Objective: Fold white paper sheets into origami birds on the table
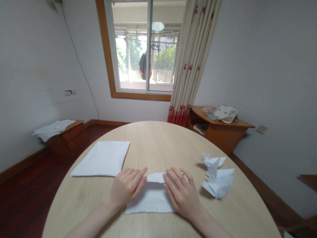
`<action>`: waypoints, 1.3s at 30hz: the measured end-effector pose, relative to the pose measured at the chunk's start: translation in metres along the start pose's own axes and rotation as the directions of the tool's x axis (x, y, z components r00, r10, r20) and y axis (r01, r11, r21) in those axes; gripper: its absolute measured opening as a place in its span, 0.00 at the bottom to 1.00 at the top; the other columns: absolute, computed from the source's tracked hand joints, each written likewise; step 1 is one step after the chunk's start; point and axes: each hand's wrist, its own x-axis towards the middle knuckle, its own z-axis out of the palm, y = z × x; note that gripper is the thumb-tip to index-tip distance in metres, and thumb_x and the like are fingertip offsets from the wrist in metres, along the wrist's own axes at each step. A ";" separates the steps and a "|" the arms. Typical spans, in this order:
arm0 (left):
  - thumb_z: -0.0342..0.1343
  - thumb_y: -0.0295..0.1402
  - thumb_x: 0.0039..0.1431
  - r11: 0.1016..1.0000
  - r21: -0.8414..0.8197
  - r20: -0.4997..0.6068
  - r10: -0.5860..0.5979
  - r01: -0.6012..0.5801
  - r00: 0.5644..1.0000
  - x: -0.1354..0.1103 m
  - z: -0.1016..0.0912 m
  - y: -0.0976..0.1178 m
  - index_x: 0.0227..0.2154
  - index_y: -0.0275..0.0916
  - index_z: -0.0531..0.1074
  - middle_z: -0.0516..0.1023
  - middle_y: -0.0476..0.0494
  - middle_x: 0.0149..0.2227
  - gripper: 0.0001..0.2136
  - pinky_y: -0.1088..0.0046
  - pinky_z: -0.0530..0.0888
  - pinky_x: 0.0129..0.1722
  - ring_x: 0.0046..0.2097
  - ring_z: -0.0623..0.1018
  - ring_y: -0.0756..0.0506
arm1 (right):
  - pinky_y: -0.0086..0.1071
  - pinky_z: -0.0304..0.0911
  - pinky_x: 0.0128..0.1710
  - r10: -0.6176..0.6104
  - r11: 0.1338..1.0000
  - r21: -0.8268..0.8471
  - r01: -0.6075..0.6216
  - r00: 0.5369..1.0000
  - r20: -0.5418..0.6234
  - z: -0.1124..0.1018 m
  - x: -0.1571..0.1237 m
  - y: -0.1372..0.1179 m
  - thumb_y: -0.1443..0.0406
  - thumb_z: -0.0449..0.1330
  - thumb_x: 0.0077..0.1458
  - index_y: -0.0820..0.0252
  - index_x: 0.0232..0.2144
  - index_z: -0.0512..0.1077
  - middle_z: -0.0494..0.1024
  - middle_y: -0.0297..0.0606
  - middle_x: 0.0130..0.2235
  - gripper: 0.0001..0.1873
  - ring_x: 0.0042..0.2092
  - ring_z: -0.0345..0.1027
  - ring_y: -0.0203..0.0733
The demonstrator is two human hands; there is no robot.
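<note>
A white sheet of paper lies in front of me on the round table, its far edge folded over into a narrow flap. My left hand is at the left end of the flap, thumb and fingers closed on the paper. At the right end, my right hand has its thumb and bent fingers on the flap and covers the sheet's right side. A dark shadow shows just under the flap. The exact grip of the fingertips is partly hidden.
A stack of white paper lies left on the wooden table. Several folded paper figures stand at the right. Beyond are a small cabinet, a corner desk and a curtain beside the window.
</note>
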 end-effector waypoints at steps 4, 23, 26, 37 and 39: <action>0.42 0.29 0.68 1.000 0.006 0.065 0.006 -0.006 0.998 -0.001 0.003 0.005 0.40 0.34 0.71 0.79 0.46 0.26 0.12 0.71 0.67 0.26 0.27 0.77 0.47 | 0.41 0.57 0.51 -0.037 0.999 -0.003 0.037 0.996 0.076 -0.003 0.001 -0.003 0.67 0.48 0.63 0.64 0.44 0.74 0.78 0.45 0.45 0.15 0.50 0.67 0.48; 0.49 0.23 0.60 0.991 -0.127 0.480 0.017 0.051 0.877 -0.010 0.017 0.014 0.45 0.37 0.69 0.76 0.40 0.49 0.12 0.58 0.74 0.46 0.52 0.73 0.37 | 0.37 0.56 0.39 0.011 1.000 0.025 -0.019 0.965 0.260 0.015 -0.014 -0.012 0.73 0.51 0.55 0.64 0.40 0.71 0.77 0.43 0.40 0.12 0.39 0.66 0.45; 0.48 0.24 0.62 0.984 -0.164 0.452 0.016 0.065 0.892 -0.014 0.025 0.013 0.43 0.38 0.70 0.76 0.40 0.49 0.10 0.59 0.75 0.46 0.51 0.74 0.38 | 0.37 0.56 0.37 0.014 0.999 0.031 -0.025 0.949 0.314 0.017 -0.016 -0.012 0.74 0.53 0.53 0.62 0.39 0.70 0.77 0.42 0.41 0.11 0.38 0.65 0.45; 0.49 0.26 0.62 0.922 -0.281 0.420 -0.132 0.267 0.898 -0.020 0.040 0.021 0.41 0.39 0.68 0.74 0.40 0.52 0.06 0.61 0.73 0.52 0.54 0.73 0.41 | 0.42 0.63 0.46 0.085 0.971 0.157 -0.180 0.876 0.474 0.022 -0.012 -0.009 0.73 0.49 0.59 0.64 0.48 0.69 0.74 0.46 0.51 0.17 0.49 0.66 0.50; 0.48 0.26 0.62 0.907 -0.295 0.427 -0.157 0.301 0.891 -0.022 0.043 0.022 0.42 0.40 0.67 0.73 0.40 0.53 0.07 0.60 0.72 0.53 0.55 0.72 0.42 | 0.44 0.62 0.52 0.086 0.958 0.196 -0.211 0.859 0.504 0.023 -0.011 -0.007 0.73 0.48 0.60 0.66 0.52 0.67 0.72 0.48 0.53 0.19 0.53 0.65 0.49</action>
